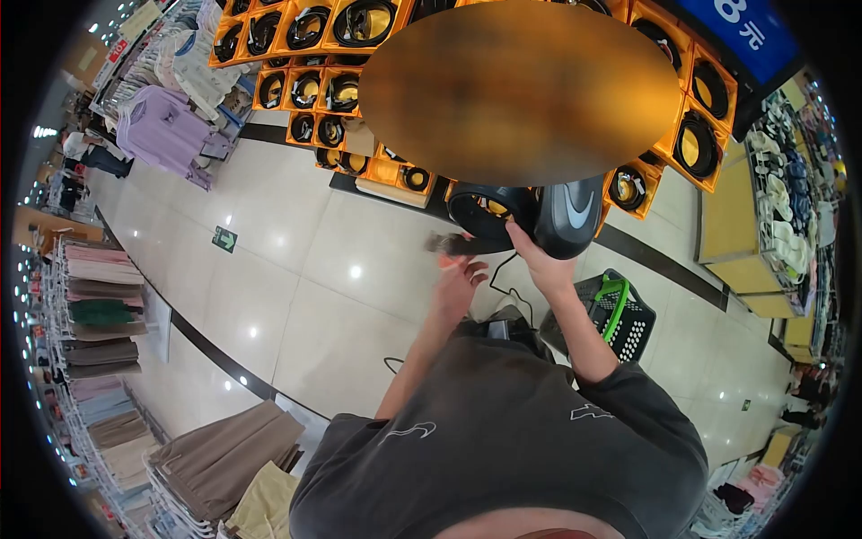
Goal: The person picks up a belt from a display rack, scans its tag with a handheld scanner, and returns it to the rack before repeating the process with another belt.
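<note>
My right hand (543,262) is closed around a dark strap (489,244) beside a round black loop (489,208). Against its fingers is a smooth black-and-grey object (573,216) with a pale curved stripe; I cannot tell exactly what it is. The strap extends left, and its far end is blurred. Just below that end is my left hand (460,286), its fingers apart and partly bent, the upper fingertips blurred near the strap. Coiled black belts (415,178) sit in orange compartments (628,214) beyond the hands.
A large blurred oval covers the middle of the belt display. A black basket (628,332) with a green handle (614,301) stands on the floor below right. Clothes racks (103,296) line the left; a shoe display (732,216) is at right. A person (97,154) stands far left.
</note>
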Tool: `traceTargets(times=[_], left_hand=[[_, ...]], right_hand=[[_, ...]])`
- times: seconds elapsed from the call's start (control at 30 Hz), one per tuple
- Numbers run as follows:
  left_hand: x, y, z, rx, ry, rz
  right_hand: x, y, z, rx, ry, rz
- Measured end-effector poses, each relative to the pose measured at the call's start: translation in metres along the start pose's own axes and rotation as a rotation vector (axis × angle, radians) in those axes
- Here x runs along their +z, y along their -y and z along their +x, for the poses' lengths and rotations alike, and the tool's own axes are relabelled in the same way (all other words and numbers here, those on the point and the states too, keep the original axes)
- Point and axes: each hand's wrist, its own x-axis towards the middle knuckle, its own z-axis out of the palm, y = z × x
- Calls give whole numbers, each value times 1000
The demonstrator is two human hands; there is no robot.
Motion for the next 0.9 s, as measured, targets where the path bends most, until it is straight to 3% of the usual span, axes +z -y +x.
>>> traceTargets(times=[0.1,0.2,0.23,0.3,0.33,0.37,0.47,0.57,0.63,0.77,0.9], left_hand=[[70,-28,10,81,20,-261],[106,-48,25,192,2,42],[113,-53,28,262,-9,274],[125,-59,33,397,-34,740],[126,-67,35,274,-54,855],[123,-69,36,226,-63,928],[126,-73,34,377,-2,1024],[139,-80,29,562,140,1223],[141,-88,26,626,213,1323],[135,-95,17,462,49,1191],[151,-105,12,543,-130,1648]], right_hand=[[-9,-26,0,44,-7,100],[-18,-34,-10,162,166,42],[-19,-33,-14,189,237,5],[-12,-34,-24,222,264,226],[-12,-35,-28,204,267,280],[-10,-33,-29,184,267,335],[-13,-32,-31,214,237,323],[-31,-66,-43,188,161,87],[-37,-47,-36,132,207,183],[-42,-17,-31,126,195,270],[-51,-8,-35,278,136,-113]])
